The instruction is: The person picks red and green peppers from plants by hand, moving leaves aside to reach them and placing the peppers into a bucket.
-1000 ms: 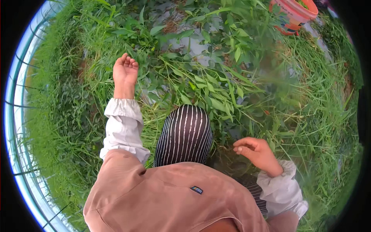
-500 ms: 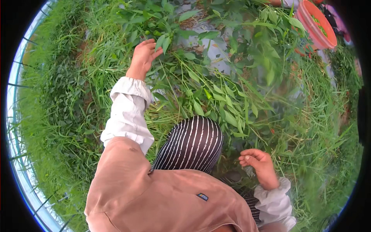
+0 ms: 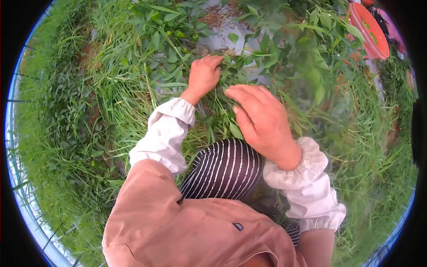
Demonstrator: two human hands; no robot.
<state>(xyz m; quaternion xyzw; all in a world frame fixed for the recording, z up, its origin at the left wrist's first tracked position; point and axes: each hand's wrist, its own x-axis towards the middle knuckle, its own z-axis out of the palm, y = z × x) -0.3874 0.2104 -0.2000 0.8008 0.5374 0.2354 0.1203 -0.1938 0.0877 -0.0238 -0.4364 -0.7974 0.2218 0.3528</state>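
Orange basin [image 3: 358, 23] beyond leafy stems [image 3: 267, 50]

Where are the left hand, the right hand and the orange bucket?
left hand [image 3: 204, 76]: head view, back of the hand.
right hand [image 3: 263, 121]: head view, back of the hand.
orange bucket [image 3: 362, 29]: head view, its side wall.

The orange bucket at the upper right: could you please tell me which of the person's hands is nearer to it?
Right. The right hand hangs over the leaves, below and left of the orange bucket; the left hand reaches into the leaves farther left.
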